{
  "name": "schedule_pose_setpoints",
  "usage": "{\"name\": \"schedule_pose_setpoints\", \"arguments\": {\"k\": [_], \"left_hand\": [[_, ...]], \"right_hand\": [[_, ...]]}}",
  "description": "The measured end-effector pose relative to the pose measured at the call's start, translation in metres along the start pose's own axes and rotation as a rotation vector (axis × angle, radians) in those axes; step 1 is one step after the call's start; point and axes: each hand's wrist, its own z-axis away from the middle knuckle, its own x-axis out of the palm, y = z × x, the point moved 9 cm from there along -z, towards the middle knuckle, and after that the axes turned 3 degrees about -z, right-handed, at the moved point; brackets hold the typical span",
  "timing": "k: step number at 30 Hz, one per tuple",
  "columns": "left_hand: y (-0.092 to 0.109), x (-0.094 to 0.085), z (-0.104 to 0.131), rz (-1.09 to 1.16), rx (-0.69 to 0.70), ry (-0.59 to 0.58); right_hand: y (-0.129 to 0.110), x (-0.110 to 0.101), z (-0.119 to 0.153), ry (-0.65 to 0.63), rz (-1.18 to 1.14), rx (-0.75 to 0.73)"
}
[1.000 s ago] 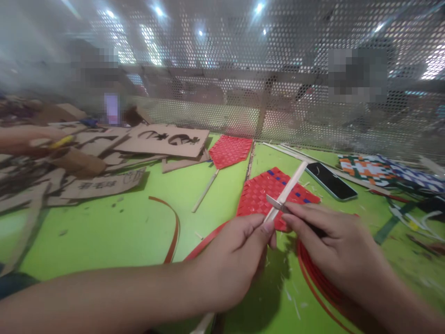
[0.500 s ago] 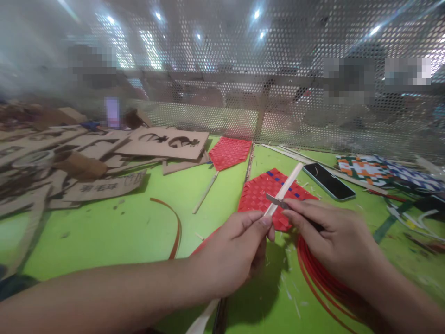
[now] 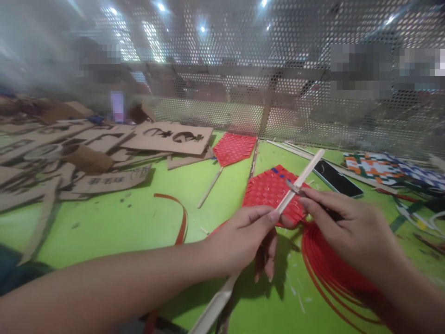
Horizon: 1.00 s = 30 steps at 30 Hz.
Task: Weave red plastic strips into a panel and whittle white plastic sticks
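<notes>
My left hand [image 3: 248,239] pinches a pale wooden strip [image 3: 306,174] between thumb and fingers; the strip slants up to the right, and its lower part comes out below my wrist. In my right hand [image 3: 342,222] is a small knife [image 3: 294,185], its blade laid across the strip above my left thumb. Most of the knife's handle is hidden in the fingers. Beneath the strip lies a red woven piece [image 3: 262,188] with a few blue squares and pale shavings on it. Beside my right hand is a coil of red strapping [image 3: 318,260].
Behind is another red woven piece [image 3: 234,147] on a stick, before a perforated metal screen [image 3: 215,102]. Cut cardboard [image 3: 167,137] is heaped at left. A phone [image 3: 339,178], woven pieces [image 3: 371,167] and loose strips lie at right. A curved red-brown strip [image 3: 182,218] lies nearer.
The knife has slid up along the strip, away from my left hand. More of the strip shows below my left wrist, and my left lower fingers have loosened. The view has shifted slightly.
</notes>
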Motion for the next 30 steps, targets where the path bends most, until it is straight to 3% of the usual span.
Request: {"name": "schedule_pose_setpoints", "arguments": {"k": [6,14,23,30], "left_hand": [[-0.002,-0.008,0.003,-0.181,0.001,0.11],[-0.004,-0.005,0.007,-0.203,-0.049,0.1],[0.001,-0.003,0.012,-0.156,0.033,0.095],[-0.002,-0.002,0.015,-0.119,-0.011,0.108]], "right_hand": [[-0.004,0.008,0.004,-0.029,-0.015,0.0],[-0.024,0.021,0.009,-0.128,-0.149,-0.037],[-0.028,0.019,0.01,-0.101,-0.125,-0.049],[-0.015,0.008,0.006,-0.033,-0.093,-0.016]]}}
